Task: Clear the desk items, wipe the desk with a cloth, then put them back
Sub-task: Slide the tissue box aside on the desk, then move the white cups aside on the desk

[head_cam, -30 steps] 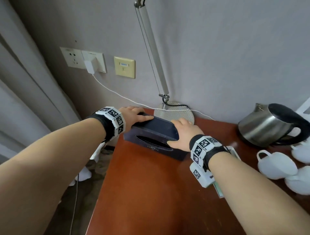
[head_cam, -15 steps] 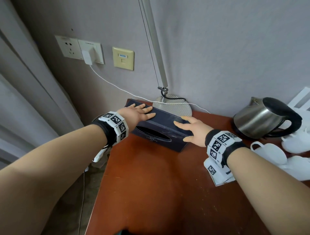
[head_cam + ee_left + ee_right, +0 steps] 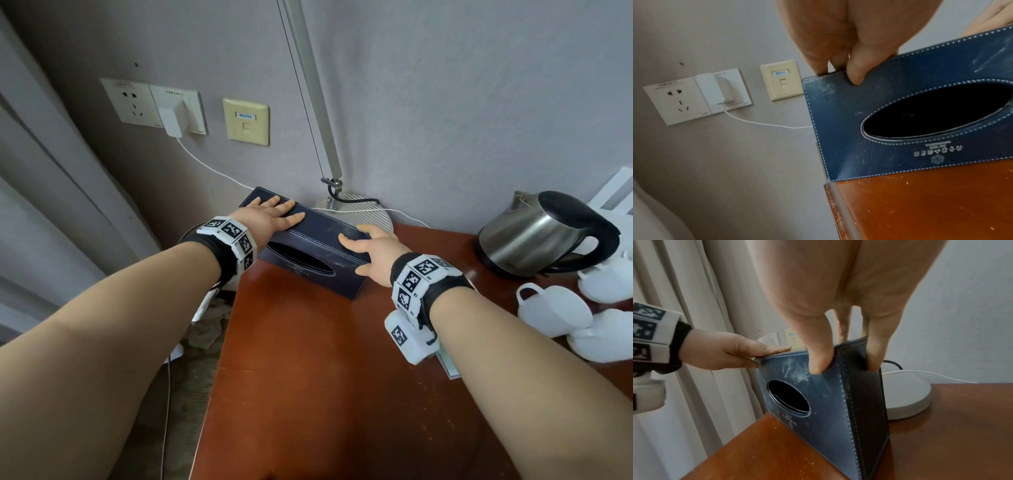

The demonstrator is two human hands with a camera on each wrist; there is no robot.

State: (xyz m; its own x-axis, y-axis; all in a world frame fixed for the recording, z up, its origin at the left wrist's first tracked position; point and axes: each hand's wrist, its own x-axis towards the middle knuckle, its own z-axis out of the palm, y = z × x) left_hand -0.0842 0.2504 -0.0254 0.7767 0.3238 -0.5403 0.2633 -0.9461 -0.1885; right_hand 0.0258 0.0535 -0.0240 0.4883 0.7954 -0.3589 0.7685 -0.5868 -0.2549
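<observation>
A dark blue leather tissue box (image 3: 342, 277) stands tilted on its long edge at the back left corner of the reddish wooden desk (image 3: 325, 377), its oval opening facing me. My left hand (image 3: 270, 219) holds the box's left end, fingers laid along the upper side and thumb on the front face (image 3: 838, 129). My right hand (image 3: 373, 246) pinches the right end, thumb on the front face (image 3: 828, 410) and fingers down the end panel. The box's far side is hidden.
A round lamp base (image 3: 363, 212) with a slanted arm sits just behind the box by the wall. A steel kettle (image 3: 541, 233) and white cups (image 3: 555, 308) are at the right. A charger (image 3: 173, 118) and its white cable run along the wall. A curtain hangs at the left.
Both hands have carried the tissue box back and left toward the wall corner. Their fingers now lie flatter along its upper side.
</observation>
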